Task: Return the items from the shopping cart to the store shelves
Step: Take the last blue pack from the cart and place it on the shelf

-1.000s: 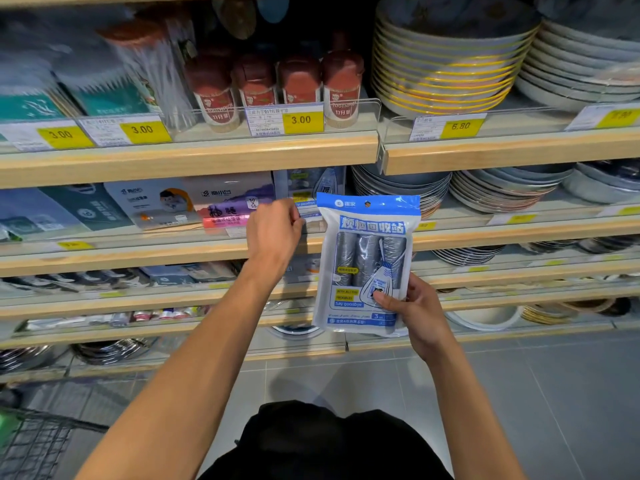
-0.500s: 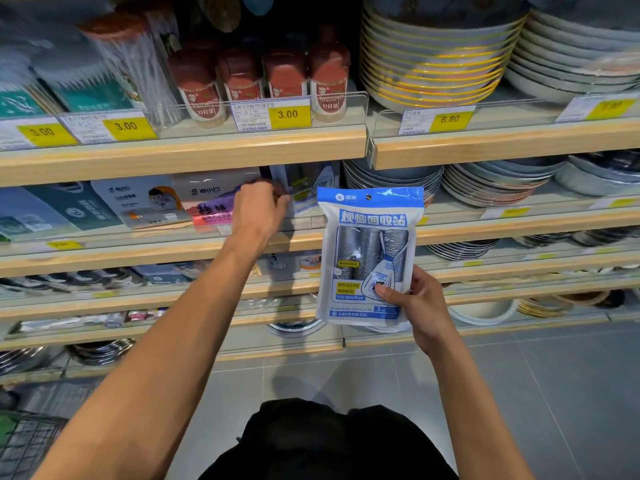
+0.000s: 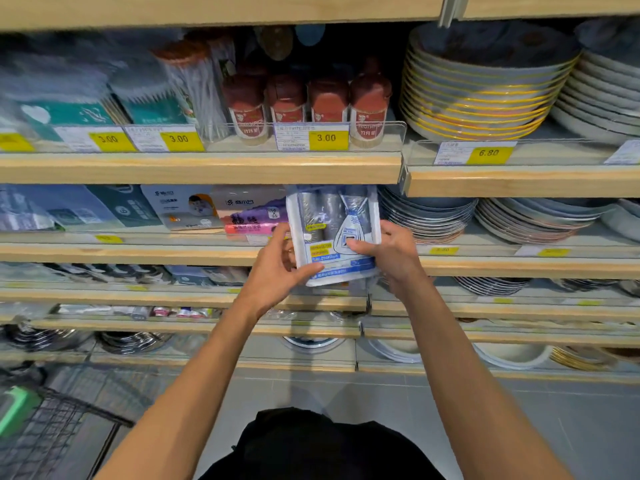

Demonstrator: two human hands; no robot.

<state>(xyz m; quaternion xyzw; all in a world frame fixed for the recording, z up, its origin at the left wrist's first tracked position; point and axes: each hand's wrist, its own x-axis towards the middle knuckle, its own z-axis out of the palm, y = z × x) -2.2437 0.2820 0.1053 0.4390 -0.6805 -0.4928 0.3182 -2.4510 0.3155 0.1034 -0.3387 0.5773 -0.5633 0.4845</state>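
Observation:
A white and blue packet of grey bin-bag rolls (image 3: 329, 230) is tilted into the second wooden shelf (image 3: 138, 252), its top hidden under the shelf above. My left hand (image 3: 277, 268) grips its lower left corner from below. My right hand (image 3: 391, 251) holds its right edge, thumb pressed on the front. The packet sits between boxed bag packs (image 3: 242, 211) on the left and stacked plates (image 3: 426, 216) on the right.
The top shelf carries red-lidded toothpick jars (image 3: 329, 105), yellow-rimmed plates (image 3: 485, 84) and yellow price tags. Lower shelves hold more plates and metal bowls. A black wire shopping cart (image 3: 52, 431) with a green handle stands at the lower left on a grey tiled floor.
My right hand raised the packet and pushed it into the second shelf. My left hand came off the shelf items and took hold of the packet's lower left corner.

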